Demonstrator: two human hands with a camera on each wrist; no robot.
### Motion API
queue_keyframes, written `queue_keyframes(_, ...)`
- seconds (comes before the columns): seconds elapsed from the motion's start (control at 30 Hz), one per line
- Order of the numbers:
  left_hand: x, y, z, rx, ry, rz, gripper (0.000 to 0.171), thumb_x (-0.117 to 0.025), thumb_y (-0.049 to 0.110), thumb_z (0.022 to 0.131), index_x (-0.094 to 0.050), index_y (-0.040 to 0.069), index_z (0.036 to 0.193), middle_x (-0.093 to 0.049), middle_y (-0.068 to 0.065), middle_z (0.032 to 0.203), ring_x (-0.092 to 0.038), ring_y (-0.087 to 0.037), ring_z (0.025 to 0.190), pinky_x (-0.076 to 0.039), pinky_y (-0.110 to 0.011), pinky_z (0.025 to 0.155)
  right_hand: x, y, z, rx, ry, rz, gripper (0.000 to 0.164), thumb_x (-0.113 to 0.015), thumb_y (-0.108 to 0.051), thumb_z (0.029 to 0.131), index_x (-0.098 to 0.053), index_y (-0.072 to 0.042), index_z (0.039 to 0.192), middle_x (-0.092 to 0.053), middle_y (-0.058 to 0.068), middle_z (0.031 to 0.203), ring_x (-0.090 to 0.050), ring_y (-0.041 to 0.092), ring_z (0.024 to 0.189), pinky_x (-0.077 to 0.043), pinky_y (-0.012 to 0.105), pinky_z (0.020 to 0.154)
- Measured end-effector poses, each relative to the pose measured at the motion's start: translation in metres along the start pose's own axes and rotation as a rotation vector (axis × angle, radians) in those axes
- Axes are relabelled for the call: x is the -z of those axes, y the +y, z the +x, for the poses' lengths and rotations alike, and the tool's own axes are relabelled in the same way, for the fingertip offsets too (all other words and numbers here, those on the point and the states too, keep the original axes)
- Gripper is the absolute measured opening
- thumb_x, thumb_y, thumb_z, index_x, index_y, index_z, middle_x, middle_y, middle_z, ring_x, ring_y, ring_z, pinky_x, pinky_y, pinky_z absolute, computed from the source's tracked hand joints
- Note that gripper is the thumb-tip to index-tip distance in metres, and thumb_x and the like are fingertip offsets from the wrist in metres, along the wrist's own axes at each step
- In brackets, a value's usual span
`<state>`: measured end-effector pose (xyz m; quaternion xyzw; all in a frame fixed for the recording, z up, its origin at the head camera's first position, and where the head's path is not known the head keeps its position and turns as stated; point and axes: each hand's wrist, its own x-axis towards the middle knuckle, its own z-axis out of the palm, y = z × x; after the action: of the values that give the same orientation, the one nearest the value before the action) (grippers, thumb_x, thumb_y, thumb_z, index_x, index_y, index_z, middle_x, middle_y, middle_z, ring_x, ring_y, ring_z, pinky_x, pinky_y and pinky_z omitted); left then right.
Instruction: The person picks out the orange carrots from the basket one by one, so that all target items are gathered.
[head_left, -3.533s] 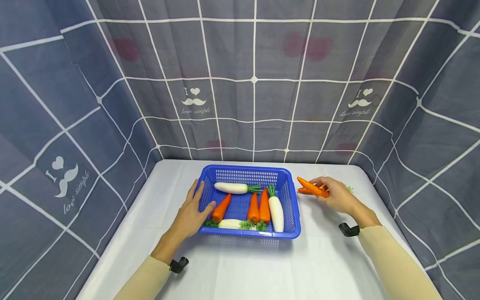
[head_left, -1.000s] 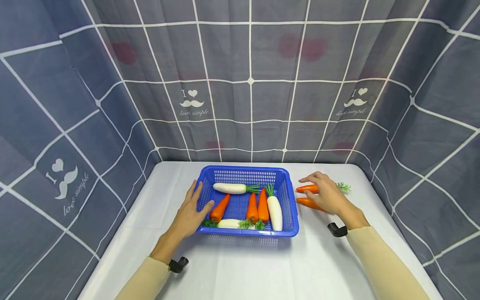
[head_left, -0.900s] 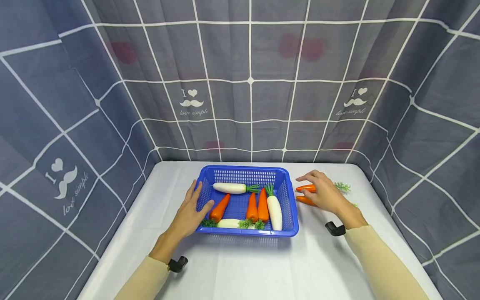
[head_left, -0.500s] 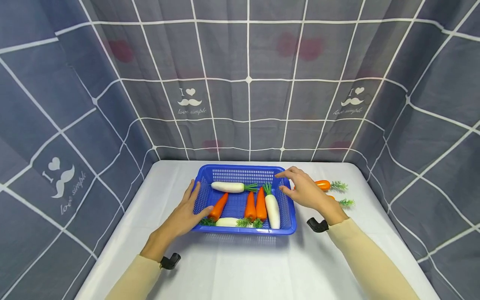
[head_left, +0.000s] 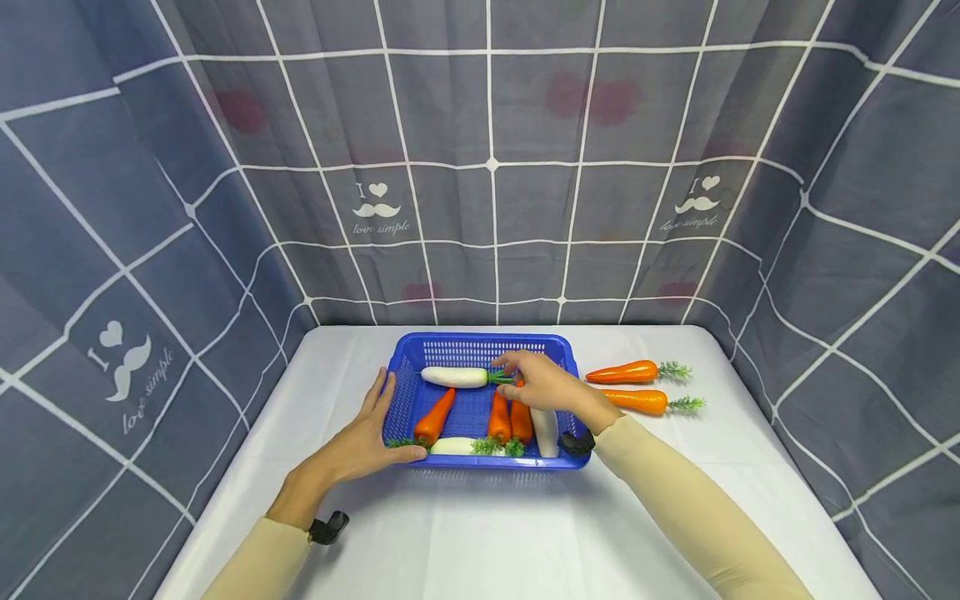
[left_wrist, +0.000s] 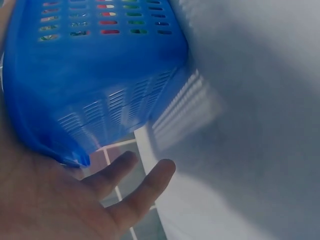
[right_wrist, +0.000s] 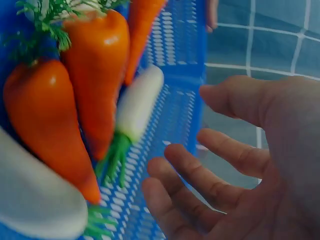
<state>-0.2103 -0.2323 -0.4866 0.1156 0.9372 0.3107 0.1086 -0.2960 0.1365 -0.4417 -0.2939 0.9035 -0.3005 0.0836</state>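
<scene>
My left hand [head_left: 348, 450] rests against the left side of the blue plastic basket [head_left: 480, 461], fingers stretched out and thumb at the front left corner. In the left wrist view, the basket's outer wall [left_wrist: 95, 65] stands beside the palm. Above the basket's right half hovers my right hand [head_left: 546, 383], fingers loosely bent. The right wrist view shows nothing in this hand. Closest to its fingertips is the leafy end of a white radish [head_left: 456, 377] lying along the back. Inside are also carrots [head_left: 435, 417], a front radish [head_left: 453, 446] and a right-hand radish [head_left: 546, 433], partly covered by my hand.
Right of the basket, two carrots lie on the white-covered table [head_left: 480, 533]: a rear one [head_left: 626, 372] and a front one [head_left: 637, 402], leaves pointing right. Grey-blue checked cloth [head_left: 487, 200] hangs along the back and both sides.
My right hand first held a carrot at the right; that carrot now lies on the table in front of the other. The hand then moved left, over the basket. My left hand stays at the basket.
</scene>
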Motion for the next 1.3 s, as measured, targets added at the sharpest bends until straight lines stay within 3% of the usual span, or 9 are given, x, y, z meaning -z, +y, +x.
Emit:
queue_keyframes(0.17,0.001,0.000,-0.001,0.001,-0.012,-0.011,0.146,-0.085,0.075,0.094,0.014,0.023,0.188,0.025,-0.007,0.197,-0.019,-0.058,0.180,-0.039,-0.080,0.134,-0.017,-0.005,0.020,-0.018,-0.108,0.063,0.055,-0.079,-0.028,0.113,-0.066,-0.005,0.161,-0.080,0.024,0.143,-0.079,0.031,0.118,-0.068,0.052,0.109)
queue_keyframes(0.37,0.000,0.002,-0.002,0.024,-0.035,-0.022,0.146,-0.084,0.077,0.094,0.016,0.026,0.187,0.028,-0.004,0.196,-0.021,-0.060,0.179,-0.041,-0.082,0.131,-0.032,-0.010,0.037,-0.036,-0.227,0.184,0.061,-0.077,-0.035,0.114,-0.062,-0.008,0.167,-0.081,0.018,0.141,-0.079,0.033,0.128,-0.064,0.054,0.118)
queue_keyframes(0.6,0.000,0.002,-0.003,0.020,-0.032,-0.011,0.145,-0.083,0.078,0.094,0.015,0.026,0.188,0.028,-0.005,0.196,-0.025,-0.062,0.177,-0.043,-0.081,0.130,-0.047,-0.016,0.050,-0.047,-0.354,0.236,0.077,-0.075,-0.052,0.113,-0.050,-0.020,0.178,-0.057,0.019,0.177,-0.069,0.039,0.151,-0.056,0.063,0.129)
queue_keyframes(0.73,0.000,0.002,-0.002,0.010,-0.030,-0.020,0.146,-0.084,0.077,0.094,0.015,0.025,0.188,0.027,-0.006,0.196,-0.024,-0.062,0.177,-0.043,-0.082,0.130,-0.054,-0.021,0.056,-0.059,-0.412,0.254,0.082,-0.074,-0.056,0.113,-0.046,-0.019,0.180,-0.060,0.019,0.173,-0.077,0.036,0.136,-0.061,0.058,0.123)
queue_keyframes(0.83,-0.001,0.001,-0.001,-0.002,-0.029,-0.028,0.146,-0.084,0.078,0.094,0.015,0.025,0.188,0.026,-0.006,0.197,-0.024,-0.063,0.177,-0.042,-0.082,0.130,-0.061,-0.025,0.060,-0.066,-0.454,0.271,0.082,-0.074,-0.055,0.113,-0.046,-0.017,0.181,-0.068,0.019,0.159,-0.081,0.032,0.114,-0.065,0.049,0.113)
queue_keyframes(0.9,-0.001,0.001,-0.001,-0.005,-0.030,-0.031,0.145,-0.084,0.077,0.094,0.014,0.025,0.188,0.026,-0.006,0.197,-0.025,-0.063,0.176,-0.043,-0.082,0.130,-0.067,-0.028,0.063,-0.059,-0.472,0.263,0.081,-0.072,-0.054,0.114,-0.046,-0.016,0.180,-0.065,0.018,0.163,-0.081,0.029,0.109,-0.065,0.043,0.110)
queue_keyframes(1.07,-0.001,0.003,-0.001,-0.003,-0.034,-0.041,0.145,-0.085,0.075,0.095,0.015,0.025,0.188,0.026,-0.005,0.197,-0.025,-0.062,0.177,-0.042,-0.082,0.131,-0.077,-0.032,0.069,-0.045,-0.489,0.256,0.074,-0.069,-0.051,0.117,-0.052,-0.009,0.175,-0.063,0.015,0.168,-0.082,0.024,0.108,-0.067,0.036,0.105)
queue_keyframes(1.3,0.000,0.003,-0.002,0.001,-0.024,-0.045,0.145,-0.085,0.075,0.095,0.015,0.024,0.188,0.026,-0.006,0.197,-0.022,-0.061,0.178,-0.042,-0.081,0.131,-0.078,-0.032,0.072,-0.068,-0.480,0.375,0.069,-0.074,-0.044,0.116,-0.057,-0.001,0.168,-0.079,0.007,0.139,-0.084,0.031,0.110,-0.069,0.041,0.107)
